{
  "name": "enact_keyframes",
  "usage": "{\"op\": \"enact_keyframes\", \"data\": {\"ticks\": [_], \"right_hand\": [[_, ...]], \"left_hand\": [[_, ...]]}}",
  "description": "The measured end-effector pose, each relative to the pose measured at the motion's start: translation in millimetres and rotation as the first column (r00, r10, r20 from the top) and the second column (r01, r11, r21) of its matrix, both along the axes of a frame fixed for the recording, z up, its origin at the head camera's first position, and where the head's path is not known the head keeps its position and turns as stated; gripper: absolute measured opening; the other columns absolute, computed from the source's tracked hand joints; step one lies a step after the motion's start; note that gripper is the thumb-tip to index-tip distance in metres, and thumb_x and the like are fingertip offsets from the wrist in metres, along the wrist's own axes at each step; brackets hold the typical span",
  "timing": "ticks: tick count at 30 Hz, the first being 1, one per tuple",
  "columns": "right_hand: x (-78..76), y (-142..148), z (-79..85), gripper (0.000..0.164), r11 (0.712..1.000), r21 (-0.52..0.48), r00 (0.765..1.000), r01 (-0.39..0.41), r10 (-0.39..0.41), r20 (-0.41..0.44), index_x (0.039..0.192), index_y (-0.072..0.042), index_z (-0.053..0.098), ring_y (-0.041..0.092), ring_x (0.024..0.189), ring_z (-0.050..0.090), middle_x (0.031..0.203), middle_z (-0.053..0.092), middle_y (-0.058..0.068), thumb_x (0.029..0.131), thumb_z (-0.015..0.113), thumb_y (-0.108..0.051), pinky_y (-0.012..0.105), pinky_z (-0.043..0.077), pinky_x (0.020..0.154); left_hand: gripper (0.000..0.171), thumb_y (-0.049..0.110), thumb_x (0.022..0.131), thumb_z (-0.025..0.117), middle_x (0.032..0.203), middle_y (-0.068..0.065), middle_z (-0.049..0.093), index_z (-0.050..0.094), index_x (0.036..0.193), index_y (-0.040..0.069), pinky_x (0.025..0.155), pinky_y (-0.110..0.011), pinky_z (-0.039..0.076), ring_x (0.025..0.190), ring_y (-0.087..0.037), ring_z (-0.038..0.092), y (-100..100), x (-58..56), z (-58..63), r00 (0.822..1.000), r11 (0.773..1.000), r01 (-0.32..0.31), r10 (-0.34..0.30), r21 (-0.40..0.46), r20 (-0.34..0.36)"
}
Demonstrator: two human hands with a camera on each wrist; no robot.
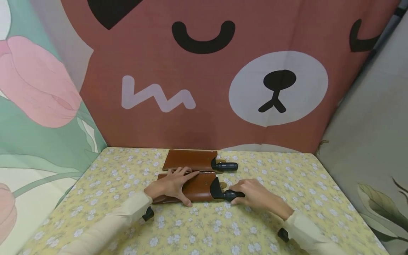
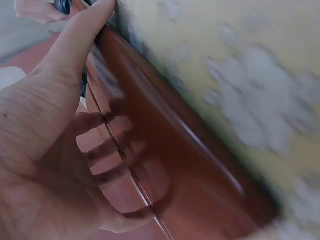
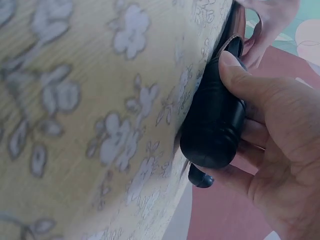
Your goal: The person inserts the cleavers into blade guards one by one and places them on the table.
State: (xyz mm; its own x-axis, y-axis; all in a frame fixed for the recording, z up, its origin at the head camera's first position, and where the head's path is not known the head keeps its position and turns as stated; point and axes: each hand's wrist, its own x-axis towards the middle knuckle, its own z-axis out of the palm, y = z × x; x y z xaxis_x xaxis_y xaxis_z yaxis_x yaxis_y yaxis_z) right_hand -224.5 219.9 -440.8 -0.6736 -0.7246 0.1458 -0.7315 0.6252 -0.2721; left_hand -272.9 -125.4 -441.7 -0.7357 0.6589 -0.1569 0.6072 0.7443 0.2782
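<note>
A brown leather sheath (image 1: 200,189) lies flat on the table, with a black handle (image 1: 230,195) sticking out of its right end. My left hand (image 1: 172,185) rests across the sheath's left half, fingers spread toward the far edge and thumb by the near edge. In the left wrist view, the fingertips touch the glossy brown leather (image 2: 165,145). My right hand (image 1: 253,193) grips the black handle between thumb and fingers, its butt end (image 3: 207,150) showing in the right wrist view. Whatever joins the handle inside the sheath is hidden.
Just behind lies a second brown sheath (image 1: 189,160) with its own black handle (image 1: 227,166) pointing right. A yellow floral cloth (image 1: 191,230) covers the table. A printed bear curtain (image 1: 207,124) hangs at the back, with more curtains on both sides.
</note>
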Motion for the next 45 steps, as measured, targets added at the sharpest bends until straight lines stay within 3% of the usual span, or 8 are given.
{"op": "enact_keyframes", "data": {"ticks": [4, 9, 12, 16, 22, 32, 39, 45], "right_hand": [[2.2, 6.2, 1.0, 0.041, 1.000, -0.020, 1.000, 0.015, -0.015, 0.005, 0.123, -0.010, 0.078, -0.003, 0.066, 0.048, 0.107, 0.079, 0.003, 0.091, 0.081, -0.036, 0.018, 0.034, 0.054], [1.8, 4.1, 2.1, 0.045, 1.000, -0.030, 0.999, 0.008, -0.007, 0.032, 0.124, -0.004, 0.077, 0.007, 0.078, 0.066, 0.113, 0.079, 0.008, 0.092, 0.079, -0.037, 0.019, 0.040, 0.058], [1.2, 0.0, 1.9, 0.046, 0.999, -0.033, 0.999, -0.003, 0.005, 0.040, 0.125, -0.004, 0.077, 0.009, 0.083, 0.069, 0.115, 0.079, 0.009, 0.094, 0.078, -0.039, 0.019, 0.042, 0.059], [1.3, -2.6, 1.5, 0.045, 0.999, -0.042, 0.999, -0.006, 0.007, 0.034, 0.123, -0.006, 0.078, 0.008, 0.081, 0.068, 0.112, 0.079, 0.008, 0.093, 0.078, -0.039, 0.019, 0.042, 0.059], [2.0, -2.4, -0.1, 0.040, 0.999, -0.054, 1.000, -0.005, 0.007, 0.028, 0.120, -0.010, 0.080, 0.004, 0.080, 0.065, 0.107, 0.079, 0.004, 0.094, 0.078, -0.040, 0.019, 0.043, 0.060], [-1.4, -11.6, -1.7, 0.032, 0.998, -0.063, 1.000, -0.022, 0.023, 0.012, 0.115, -0.016, 0.082, -0.005, 0.064, 0.043, 0.091, 0.075, -0.007, 0.092, 0.080, -0.039, 0.017, 0.035, 0.054], [1.2, -12.9, -2.5, 0.043, 0.998, -0.054, 1.000, -0.011, 0.012, 0.014, 0.120, -0.008, 0.080, -0.005, 0.061, 0.040, 0.095, 0.077, 0.002, 0.091, 0.081, -0.040, 0.016, 0.033, 0.051], [1.0, -14.9, 0.0, 0.044, 0.999, -0.052, 0.999, -0.009, 0.011, 0.038, 0.122, -0.009, 0.079, -0.004, 0.063, 0.044, 0.099, 0.078, 0.003, 0.092, 0.080, -0.041, 0.017, 0.034, 0.051]], "left_hand": [[0.120, 0.063, 0.073, 0.090, 0.160, -0.012, 0.034, 0.031, 0.167, 0.018, 0.110, -0.072, 0.031, 0.142, -0.037, 0.040, -3.2, 0.0, 0.0, 1.000, 1.000, -0.003, 0.004, 0.023, -0.016], [0.117, 0.062, 0.071, 0.092, 0.157, -0.012, 0.040, 0.038, 0.164, 0.014, 0.108, -0.069, 0.033, 0.139, -0.035, 0.043, -3.0, -3.3, -1.7, 1.000, 0.997, 0.024, -0.022, 0.079, -0.022], [0.117, 0.061, 0.070, 0.093, 0.157, -0.011, 0.041, 0.039, 0.163, 0.016, 0.110, -0.069, 0.033, 0.139, -0.034, 0.043, -2.9, -5.4, -1.4, 0.999, 0.996, 0.034, -0.032, 0.077, -0.021], [0.116, 0.061, 0.071, 0.092, 0.160, -0.012, 0.039, 0.038, 0.164, 0.016, 0.113, -0.071, 0.029, 0.145, -0.037, 0.039, -1.2, -7.6, -0.9, 0.999, 0.996, 0.047, -0.046, 0.075, -0.010], [0.116, 0.059, 0.071, 0.094, 0.156, -0.010, 0.041, 0.039, 0.163, 0.016, 0.108, -0.066, 0.033, 0.137, -0.031, 0.043, 2.7, -9.1, -2.8, 0.999, 0.994, 0.054, -0.054, 0.095, -0.007], [0.116, 0.058, 0.071, 0.094, 0.158, -0.011, 0.039, 0.039, 0.164, 0.016, 0.110, -0.067, 0.031, 0.139, -0.032, 0.042, -1.3, -9.7, -4.6, 0.999, 0.991, 0.038, -0.040, 0.125, 0.006], [0.115, 0.054, 0.071, 0.095, 0.158, -0.012, 0.038, 0.039, 0.164, 0.015, 0.112, -0.071, 0.027, 0.136, -0.033, 0.041, -1.4, -8.3, -6.6, 0.998, 0.987, 0.031, -0.038, 0.156, 0.040], [0.114, 0.052, 0.072, 0.095, 0.159, -0.012, 0.036, 0.038, 0.164, 0.016, 0.111, -0.067, 0.028, 0.136, -0.032, 0.040, -3.5, -11.4, -6.0, 0.997, 0.985, 0.047, -0.056, 0.165, 0.049]]}}
